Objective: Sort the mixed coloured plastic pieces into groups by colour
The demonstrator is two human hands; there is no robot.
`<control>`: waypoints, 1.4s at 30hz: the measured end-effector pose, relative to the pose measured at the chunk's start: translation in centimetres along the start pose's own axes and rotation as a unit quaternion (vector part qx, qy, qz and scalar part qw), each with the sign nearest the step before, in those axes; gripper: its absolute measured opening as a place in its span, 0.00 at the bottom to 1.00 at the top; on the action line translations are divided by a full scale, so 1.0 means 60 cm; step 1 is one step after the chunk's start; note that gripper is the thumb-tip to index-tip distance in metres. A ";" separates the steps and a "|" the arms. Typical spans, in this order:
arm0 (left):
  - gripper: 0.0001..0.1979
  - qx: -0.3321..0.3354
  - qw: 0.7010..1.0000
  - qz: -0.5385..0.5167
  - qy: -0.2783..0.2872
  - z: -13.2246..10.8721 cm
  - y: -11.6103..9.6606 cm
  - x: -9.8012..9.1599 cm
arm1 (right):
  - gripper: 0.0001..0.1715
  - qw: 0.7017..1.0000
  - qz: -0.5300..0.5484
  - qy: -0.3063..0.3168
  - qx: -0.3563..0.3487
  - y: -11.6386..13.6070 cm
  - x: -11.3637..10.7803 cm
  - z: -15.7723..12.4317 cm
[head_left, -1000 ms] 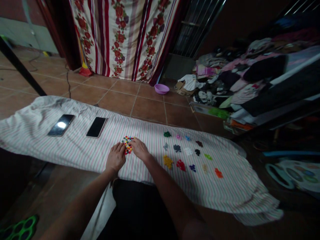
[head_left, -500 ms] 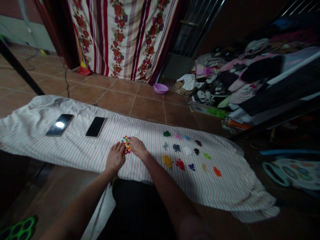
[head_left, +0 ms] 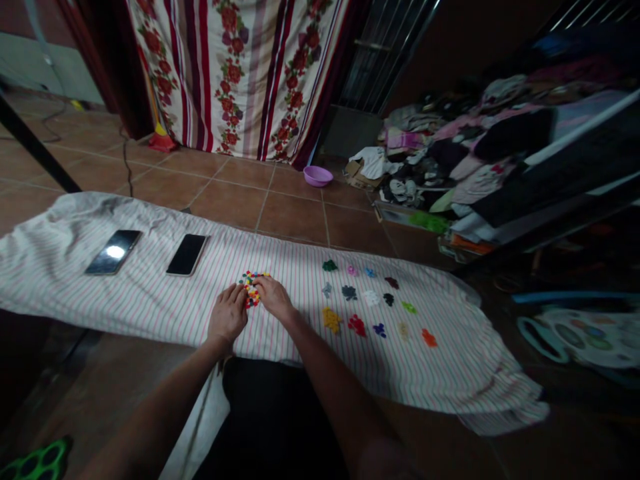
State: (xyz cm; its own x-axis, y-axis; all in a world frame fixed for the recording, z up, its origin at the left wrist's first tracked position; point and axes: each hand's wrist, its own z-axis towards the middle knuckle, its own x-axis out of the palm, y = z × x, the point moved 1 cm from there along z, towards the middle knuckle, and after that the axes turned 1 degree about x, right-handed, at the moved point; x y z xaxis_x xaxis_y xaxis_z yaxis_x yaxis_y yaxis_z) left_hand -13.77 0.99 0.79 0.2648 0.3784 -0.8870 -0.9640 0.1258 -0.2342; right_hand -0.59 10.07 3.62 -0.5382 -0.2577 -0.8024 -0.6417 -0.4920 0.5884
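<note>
A mixed heap of small coloured pieces lies on the striped cloth between my hands; the pieces are too small to name exactly. My left hand rests flat along the heap's left side, its fingers stretched out at the edge. From the right, my right hand reaches over the heap with fingers bent down onto it; whether a piece is between the fingertips is hidden. To the right sit several single-colour piles, among them a yellow pile, a red pile and a dark green pile.
Two phones, a left one and a right one, lie on the cloth at left. Beyond it a purple basin stands on the tiled floor by a floral curtain. Heaped clothes fill the back right.
My right hand has shifted slightly over the mixed pieces, and more of them show at the far edge. The left hand stays in place. The whole view has moved a little.
</note>
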 end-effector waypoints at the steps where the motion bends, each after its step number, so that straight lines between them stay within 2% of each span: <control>1: 0.19 0.000 1.000 0.000 -0.001 0.000 0.000 0.000 | 0.18 1.000 0.015 -0.012 0.009 -0.002 0.001 -0.001; 6: 0.19 0.000 1.000 0.001 -0.005 -0.001 0.000 0.001 | 0.16 0.993 0.075 -0.059 0.073 -0.012 0.004 -0.006; 11: 0.19 -0.001 1.000 -0.001 -0.004 0.002 0.000 -0.004 | 0.16 0.984 0.108 -0.059 0.129 -0.021 0.000 -0.017; 17: 0.19 0.002 1.000 -0.007 -0.005 0.001 0.002 -0.004 | 0.15 0.981 0.092 -0.068 0.158 -0.033 -0.016 -0.033; 27: 0.19 0.031 0.999 0.018 -0.022 0.000 0.005 -0.002 | 0.12 0.959 0.164 -0.108 0.205 -0.086 -0.038 -0.067; 31: 0.18 0.031 0.999 0.017 -0.026 -0.002 0.007 -0.001 | 0.11 0.956 0.161 -0.138 0.203 -0.114 -0.061 -0.084; 34: 0.18 0.032 0.999 0.011 -0.026 -0.003 0.009 0.000 | 0.12 0.946 0.173 -0.184 0.205 -0.145 -0.088 -0.103; 38: 0.18 0.033 0.999 0.005 -0.029 -0.003 0.009 0.001 | 0.15 0.921 0.185 -0.268 0.213 -0.196 -0.137 -0.141; 42: 0.18 0.030 0.999 -0.002 -0.035 -0.003 0.008 -0.001 | 0.18 0.900 0.147 -0.328 0.248 -0.244 -0.197 -0.185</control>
State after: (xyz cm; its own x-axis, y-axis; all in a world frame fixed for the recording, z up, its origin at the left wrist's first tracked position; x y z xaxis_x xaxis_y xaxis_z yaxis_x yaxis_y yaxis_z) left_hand -14.25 0.89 0.64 0.2724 0.4401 -0.8556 -0.9602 0.1815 -0.2123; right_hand 21.24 11.08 3.39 -0.8270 0.3096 -0.4693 -0.4964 -0.0101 0.8680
